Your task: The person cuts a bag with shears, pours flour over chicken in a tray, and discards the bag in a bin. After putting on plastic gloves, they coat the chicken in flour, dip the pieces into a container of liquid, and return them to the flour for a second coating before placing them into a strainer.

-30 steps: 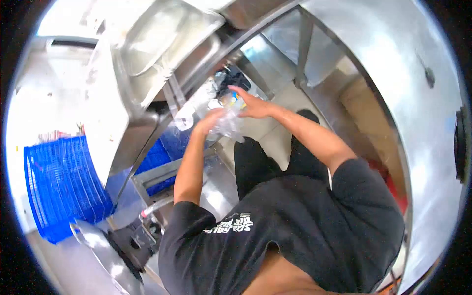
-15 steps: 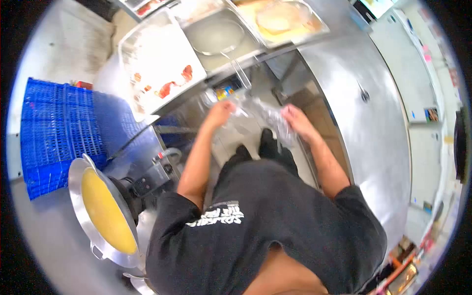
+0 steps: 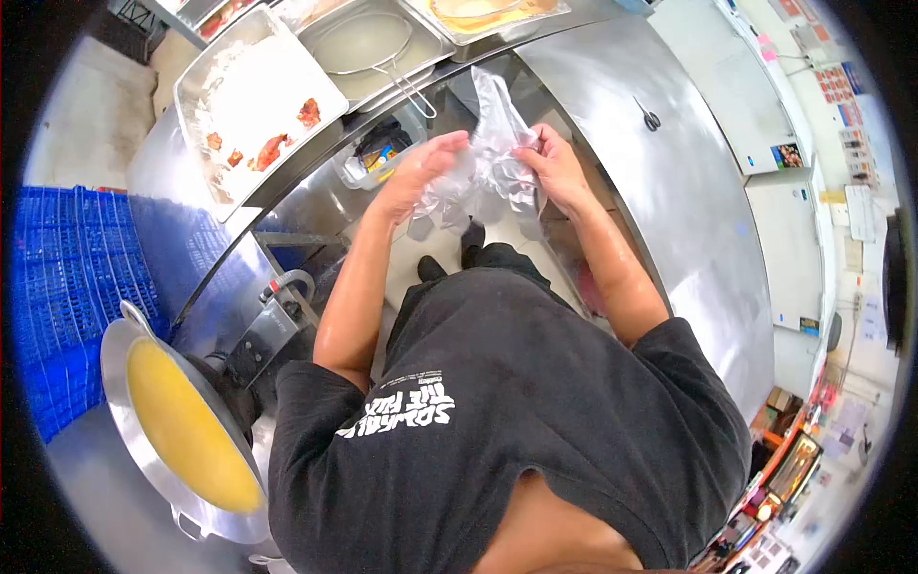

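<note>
The clear plastic bag [image 3: 494, 129] is coming up from under the counter [image 3: 669, 201]. The left hand [image 3: 421, 172] is pressing it open-palmed, and the right hand [image 3: 555, 167] is pinching its edge.

1. A plastic bag [image 3: 492, 158] filled the gap between left hand [image 3: 421, 172] and right hand [image 3: 555, 167].
2. Rightward, the steel counter [image 3: 698, 220] lay open, only scissors [image 3: 649, 117] on it.
3. Ahead, a tray [image 3: 277, 86] and pan [image 3: 435, 48] crowded the ledge.
4. Leftward, a wok [image 3: 120, 383] and blue crates [image 3: 67, 287] barred the way.
</note>
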A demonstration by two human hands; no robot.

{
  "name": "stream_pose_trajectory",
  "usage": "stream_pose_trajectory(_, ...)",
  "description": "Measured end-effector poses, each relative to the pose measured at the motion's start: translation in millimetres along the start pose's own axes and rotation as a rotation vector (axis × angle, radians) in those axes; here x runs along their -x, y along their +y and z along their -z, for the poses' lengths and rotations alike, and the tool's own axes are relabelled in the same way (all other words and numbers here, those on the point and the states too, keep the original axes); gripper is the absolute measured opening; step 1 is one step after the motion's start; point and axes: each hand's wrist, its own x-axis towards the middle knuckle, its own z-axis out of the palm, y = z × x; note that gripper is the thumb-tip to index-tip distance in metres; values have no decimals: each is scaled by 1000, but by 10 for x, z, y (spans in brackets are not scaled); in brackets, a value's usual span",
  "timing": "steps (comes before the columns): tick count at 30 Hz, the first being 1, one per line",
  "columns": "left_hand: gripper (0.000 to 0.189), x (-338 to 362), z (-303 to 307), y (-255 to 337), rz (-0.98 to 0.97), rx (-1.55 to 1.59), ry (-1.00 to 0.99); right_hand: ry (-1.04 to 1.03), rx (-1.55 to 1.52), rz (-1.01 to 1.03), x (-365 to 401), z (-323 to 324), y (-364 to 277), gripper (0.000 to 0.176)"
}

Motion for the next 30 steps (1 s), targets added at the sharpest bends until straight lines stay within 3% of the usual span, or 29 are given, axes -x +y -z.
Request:
stream_pose_trajectory(1, 37, -23, -84, 63, -80, -299, -21, 67, 29, 11, 67, -24, 41, 15)
stream_pose_trajectory(5, 23, -155, -67, 97, 55, -298, -101, 116, 241, -51, 380, 163, 166, 24)
stream_pose_trajectory(7, 31, -165, -148, 202, 114, -378, -107, 149, 325, -103, 523, 326, 222, 30)
stream_pose_trajectory(8, 46, -208, -139, 36, -61, -294, -217, 205, 309, -166, 707, 172, -121, 27)
stream_pose_trajectory(9, 52, -162, -254, 46, -129, -342, -272, 166, 263, -63, 659, 370, 283, 30)
stream_pose_trajectory(10, 54, -195, -328, -22, 10, -538, -281, 158, 314, -53, 708, 380, 243, 30)
stream_pose_trajectory(12, 44, -208, -580, -111, 81, -645, -253, 281, 415, -5, 846, 312, 203, 34)
stream_pose_trajectory(13, 32, -220, -636, -241, 29, -577, -204, 267, 487, 120, 840, 400, 463, 35)
stream_pose_trajectory(14, 27, -254, -684, -303, 49, -543, -204, 283, 710, 101, 949, 429, 365, 44)
stream_pose_trajectory(15, 21, -238, -688, -360, 80, -512, -188, 196, 610, -67, 1083, 456, 288, 54)
stream_pose_trajectory(18, 14, -218, -900, -320, 16, -773, -274, 97, 410, -164, 1277, 777, 406, 86)
stream_pose_trajectory(20, 14, -185, -1181, -320, -26, -886, -411, 190, 399, 179, 1373, 969, 424, 102)
stream_pose_trajectory(21, 14, -196, -1308, -375, -55, -918, -490, 126, 370, 217, 1395, 1137, 414, 106)
stream_pose_trajectory(22, 13, -229, -1472, -412, -84, -949, -570, 23, 280, 274, 1392, 1278, 481, 100)
stream_pose_trajectory(24, 15, -263, -1855, -391, -159, -1037, -679, -102, 136, 219, 1467, 1521, 649, 70)
stream_pose_trajectory(26, 17, -318, -2321, -305, -204, -1132, -763, -139, 213, 11, 1619, 1884, 717, 36)
stream_pose_trajectory(27, 18, -356, -2559, -265, -207, -1185, -797, 9, 202, 92, 1872, 1958, 534, 25)
stream_pose_trajectory(30, 20, -461, -3196, -255, -223, -1266, -832, 160, 350, -41, 2325, 2527, 648, 28)
